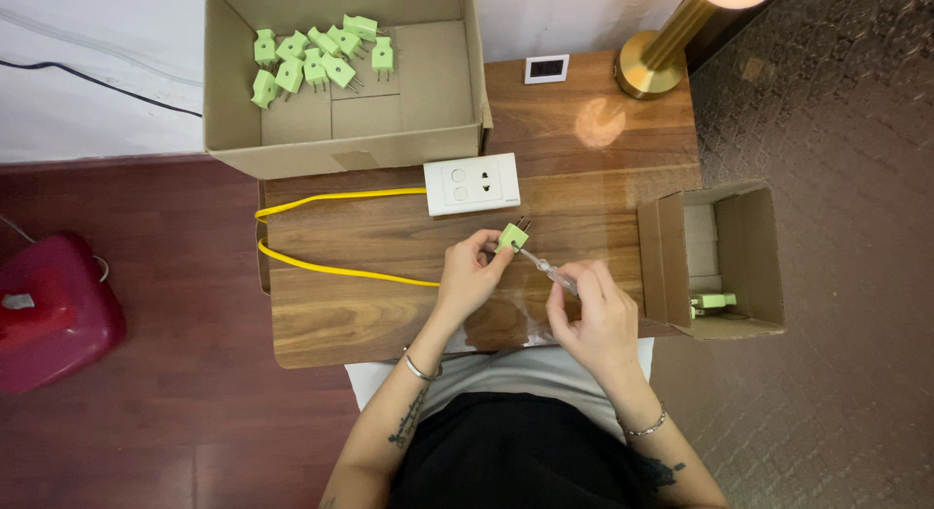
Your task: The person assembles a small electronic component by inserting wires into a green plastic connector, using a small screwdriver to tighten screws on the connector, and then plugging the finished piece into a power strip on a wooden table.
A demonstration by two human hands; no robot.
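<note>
Upper left of the frame: an open cardboard box holds a cluster of green plugs. Below it a yellow cable loops across the wooden tabletop to a white socket block at centre.

Centre frame: the left hand has its fingers clamped on a single green plug, held just above the tabletop with the prongs pointing up and right, near the socket block but apart from it. The right hand has its fingers closed around a clear-handled screwdriver, tip meeting the plug's underside.

Judgement: good work here calls for a steady plug, the driver kept in line with the screw, and light turning pressure.

Right of frame: a smaller box holds one green plug.
</note>
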